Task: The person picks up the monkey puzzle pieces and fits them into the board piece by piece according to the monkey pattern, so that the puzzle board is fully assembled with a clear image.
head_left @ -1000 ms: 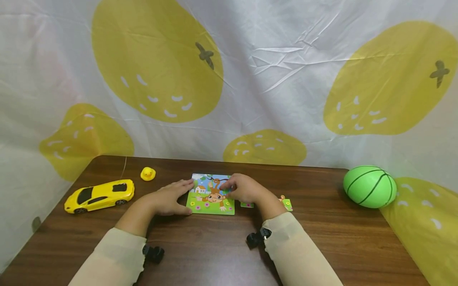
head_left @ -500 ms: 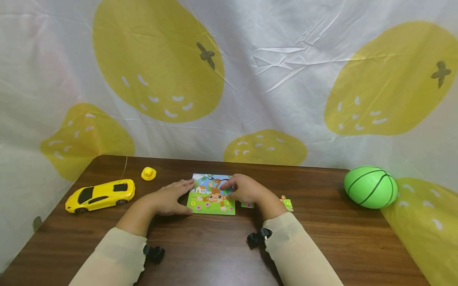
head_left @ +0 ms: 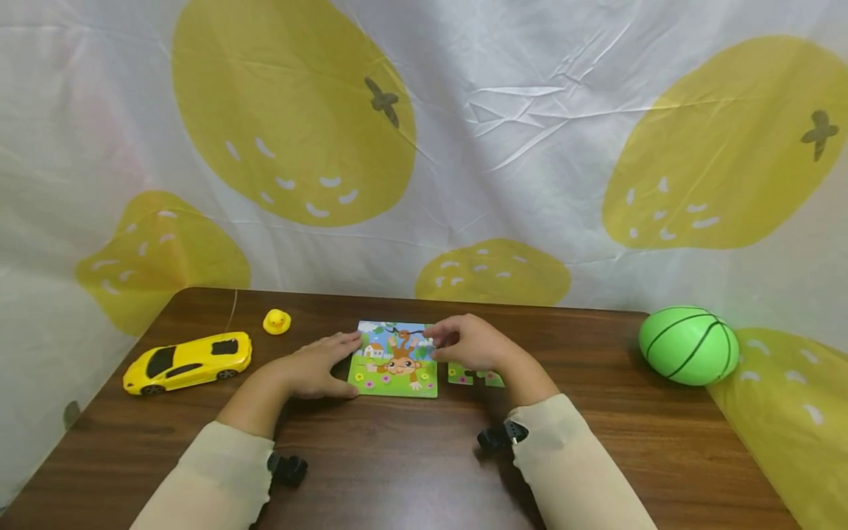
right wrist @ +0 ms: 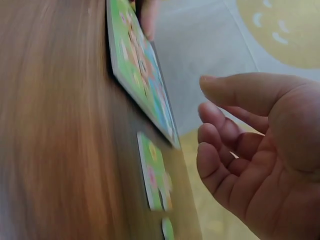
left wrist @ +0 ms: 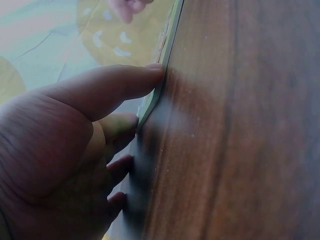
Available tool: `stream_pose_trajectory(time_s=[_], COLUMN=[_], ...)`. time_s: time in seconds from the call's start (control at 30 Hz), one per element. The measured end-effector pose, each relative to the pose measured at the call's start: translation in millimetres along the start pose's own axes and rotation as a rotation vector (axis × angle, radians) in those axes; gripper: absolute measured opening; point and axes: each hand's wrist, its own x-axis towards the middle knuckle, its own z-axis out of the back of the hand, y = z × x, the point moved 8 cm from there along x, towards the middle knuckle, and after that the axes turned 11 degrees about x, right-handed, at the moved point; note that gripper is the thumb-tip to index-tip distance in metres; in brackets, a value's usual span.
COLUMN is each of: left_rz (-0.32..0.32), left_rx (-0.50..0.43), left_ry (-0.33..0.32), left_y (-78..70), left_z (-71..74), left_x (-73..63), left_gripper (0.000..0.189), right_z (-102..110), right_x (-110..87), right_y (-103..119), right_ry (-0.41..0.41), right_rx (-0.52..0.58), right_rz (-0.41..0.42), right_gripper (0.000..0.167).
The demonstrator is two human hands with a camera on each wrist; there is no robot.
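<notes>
A jigsaw puzzle board (head_left: 392, 368) with a monkey, a house and flowers lies flat on the table. My left hand (head_left: 321, 366) rests at its left side, thumb at the near left corner and fingers, fairly straight, along the edge. The left wrist view shows that thumb (left wrist: 125, 82) touching the board's thin rim. Just off the board's right edge hovers my right hand (head_left: 473, 342), its fingers loosely bent and holding nothing. Loose green puzzle pieces, including one with flowers (right wrist: 152, 172), lie right of the board, partly hidden by the right hand in the head view.
On the brown wooden table (head_left: 391, 456), a yellow toy car (head_left: 188, 363) and a small yellow rubber duck (head_left: 276, 322) are at the left. A green ball (head_left: 689, 346) sits at the far right. Behind hangs a white curtain (head_left: 503, 147) with yellow fruit prints.
My right hand has lifted off the board and shifted right, its fingers now apart from the picture. The left hand stays at the board's left edge.
</notes>
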Motion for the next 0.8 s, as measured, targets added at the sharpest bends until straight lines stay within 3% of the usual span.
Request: stream_pose_trajectory(time_s=[0.13,0.37,0.8], left_rz=[0.003,0.001,0.002], left_rx=[-0.003,-0.003,-0.011], left_ry=[0.001,0.002,0.001], left_y=[-0.7,-1.4,-0.7], left_z=[0.9,0.4,-0.1], left_x=[-0.7,-0.2,-0.5], left_gripper=[0.098,0.099,0.099], right_z=[7,20,29], right_x=[-12.0,-28.8,-35.0], right_y=[-10,-23,-44], right_ry=[0.021,0.017,-0.002], right_rx=[0.034,0.052,0.069], right_rz=[-0.049,-0.058,-0.069], right_gripper=[0.041,0.041,0.043])
